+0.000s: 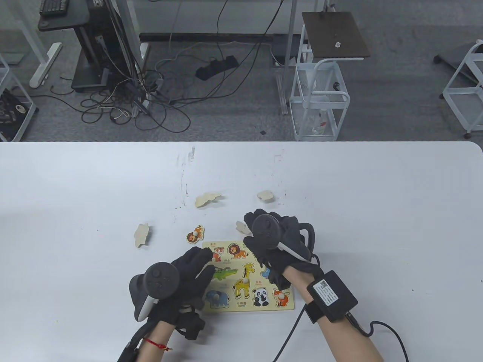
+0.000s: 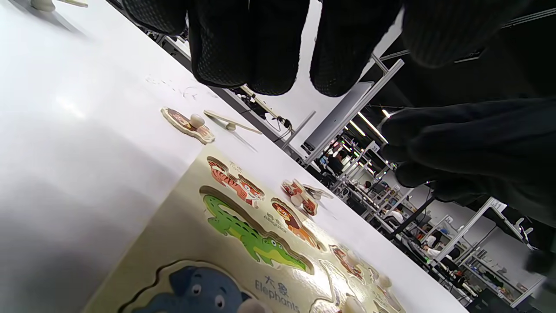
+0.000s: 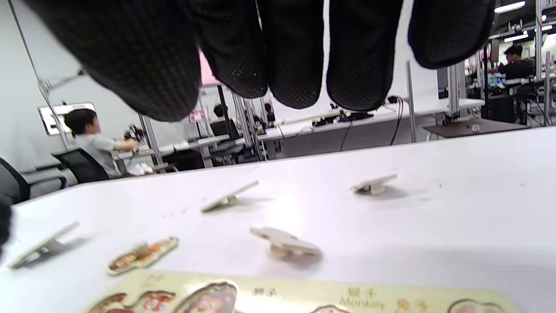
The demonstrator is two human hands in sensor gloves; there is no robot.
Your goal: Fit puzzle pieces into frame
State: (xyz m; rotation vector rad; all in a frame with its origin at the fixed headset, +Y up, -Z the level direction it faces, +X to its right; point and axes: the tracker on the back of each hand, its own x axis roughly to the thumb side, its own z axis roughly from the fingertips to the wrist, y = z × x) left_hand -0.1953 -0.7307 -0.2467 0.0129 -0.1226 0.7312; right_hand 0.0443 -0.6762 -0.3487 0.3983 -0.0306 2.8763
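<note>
Here the left hand lay spread, fingers straight, on the frame's left edge. The right hand hovered relaxed over its far right corner, holding nothing.

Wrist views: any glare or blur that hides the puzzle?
Left wrist view: glare on the board near the crocodile, far pieces soft, animals still readable. Right wrist view: hand blurred up close, board only at the bottom edge. Table view: even light, sharp.

White table, pale-yellow frame w/ green croc (blue elephant), black gloves.
</note>
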